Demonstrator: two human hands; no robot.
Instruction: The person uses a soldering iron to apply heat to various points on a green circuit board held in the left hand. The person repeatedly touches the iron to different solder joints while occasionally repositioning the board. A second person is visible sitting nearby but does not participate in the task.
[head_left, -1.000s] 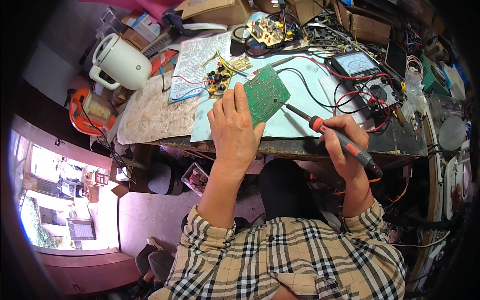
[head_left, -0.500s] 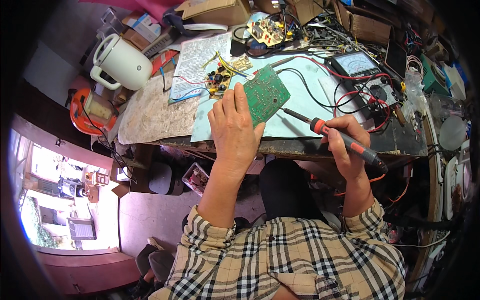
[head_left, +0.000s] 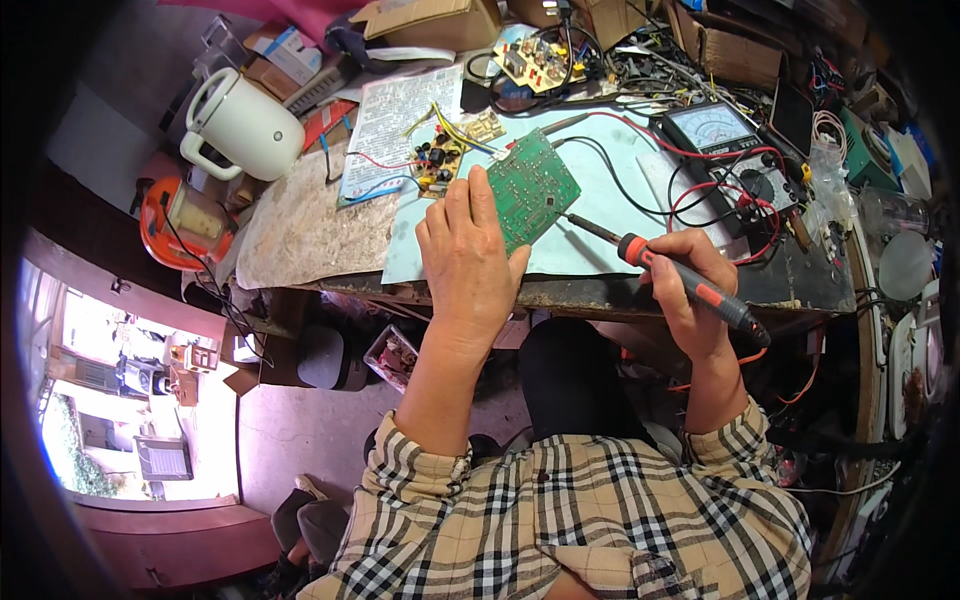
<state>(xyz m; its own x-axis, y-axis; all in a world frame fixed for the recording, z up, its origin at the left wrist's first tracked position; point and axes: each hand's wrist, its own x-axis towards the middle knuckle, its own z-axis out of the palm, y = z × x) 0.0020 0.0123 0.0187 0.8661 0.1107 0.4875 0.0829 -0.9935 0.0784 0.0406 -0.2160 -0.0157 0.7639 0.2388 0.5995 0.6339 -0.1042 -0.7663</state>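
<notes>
My left hand grips a green circuit board by its left edge, thumb near the lower side and fingers over the top. The board is tilted, its soldered face toward me. In my right hand is a black and orange soldering iron, held like a pen. Its tip reaches the board's lower right edge; whether it touches I cannot tell. Behind my left fingers lies a second board with components, with yellow, blue and red wires attached. Part of it is hidden by the green board and my hand.
A pale blue sheet covers the bench. An analog multimeter with red and black leads lies at the right. A white jug stands at the left by a printed sheet. Another board and heaped parts lie behind.
The soldering iron and my right hand have shifted very slightly to the left. My left hand and the circuit board look unmoved.
</notes>
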